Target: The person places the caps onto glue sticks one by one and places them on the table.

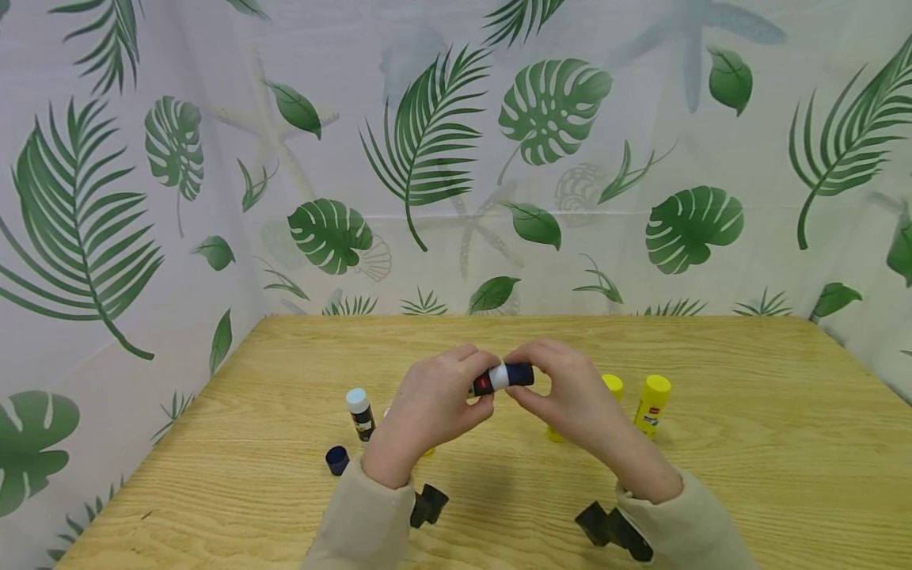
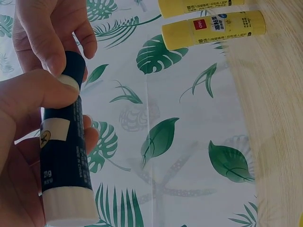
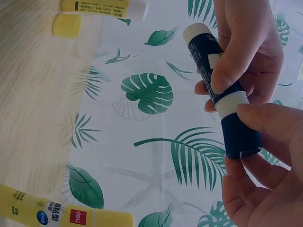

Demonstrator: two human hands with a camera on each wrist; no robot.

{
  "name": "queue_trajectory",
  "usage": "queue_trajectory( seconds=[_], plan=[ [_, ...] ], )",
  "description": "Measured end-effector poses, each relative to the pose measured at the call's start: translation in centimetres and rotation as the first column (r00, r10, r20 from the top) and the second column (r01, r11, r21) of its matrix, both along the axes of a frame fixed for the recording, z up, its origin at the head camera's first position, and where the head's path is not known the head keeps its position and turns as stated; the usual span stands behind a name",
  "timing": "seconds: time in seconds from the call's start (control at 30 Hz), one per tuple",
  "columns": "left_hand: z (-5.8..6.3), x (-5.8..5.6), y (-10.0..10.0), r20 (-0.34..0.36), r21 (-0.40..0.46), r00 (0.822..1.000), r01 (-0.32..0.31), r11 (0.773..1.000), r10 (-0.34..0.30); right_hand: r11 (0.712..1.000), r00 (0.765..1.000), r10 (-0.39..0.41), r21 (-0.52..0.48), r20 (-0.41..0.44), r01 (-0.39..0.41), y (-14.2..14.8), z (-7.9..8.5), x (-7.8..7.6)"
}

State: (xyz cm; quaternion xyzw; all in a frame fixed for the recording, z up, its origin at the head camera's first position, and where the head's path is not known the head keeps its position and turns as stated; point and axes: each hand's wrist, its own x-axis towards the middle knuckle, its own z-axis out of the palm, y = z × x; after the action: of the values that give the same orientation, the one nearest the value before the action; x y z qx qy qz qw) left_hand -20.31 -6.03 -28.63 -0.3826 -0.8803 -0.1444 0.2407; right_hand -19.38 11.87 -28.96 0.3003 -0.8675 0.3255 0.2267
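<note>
A dark blue glue stick (image 1: 484,385) is held above the table, roughly level in the head view. My left hand (image 1: 440,400) grips its body, thumb along the label, while its white base (image 2: 71,205) sticks out past the fingers. At the other end my right hand (image 1: 573,389) pinches the dark blue cap (image 3: 240,135) between thumb and fingers. Between cap and body a white collar (image 3: 231,105) shows. Left of my left wrist stands another dark blue glue stick (image 1: 363,423) with its white top bare. A loose dark blue cap (image 1: 337,460) lies near it.
Upright yellow glue sticks, one (image 1: 651,405) in full view and another (image 1: 612,385) partly hidden, stand beyond my right forearm. In the right wrist view, a yellow glue stick with a white top (image 3: 104,6) has a yellow cap (image 3: 66,25) beside it. Leaf-patterned cloth (image 1: 442,261) backs the table.
</note>
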Motion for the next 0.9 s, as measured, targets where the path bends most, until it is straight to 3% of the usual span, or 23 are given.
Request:
queue_trajectory(
  seconds=[0.9],
  plan=[
    [0.13, 0.21, 0.00, 0.017, -0.034, 1.000, -0.011, 0.999, 0.012, 0.999, 0.999, -0.015, 0.038, 0.032, 0.014, -0.28, 0.14, 0.19]
  ],
)
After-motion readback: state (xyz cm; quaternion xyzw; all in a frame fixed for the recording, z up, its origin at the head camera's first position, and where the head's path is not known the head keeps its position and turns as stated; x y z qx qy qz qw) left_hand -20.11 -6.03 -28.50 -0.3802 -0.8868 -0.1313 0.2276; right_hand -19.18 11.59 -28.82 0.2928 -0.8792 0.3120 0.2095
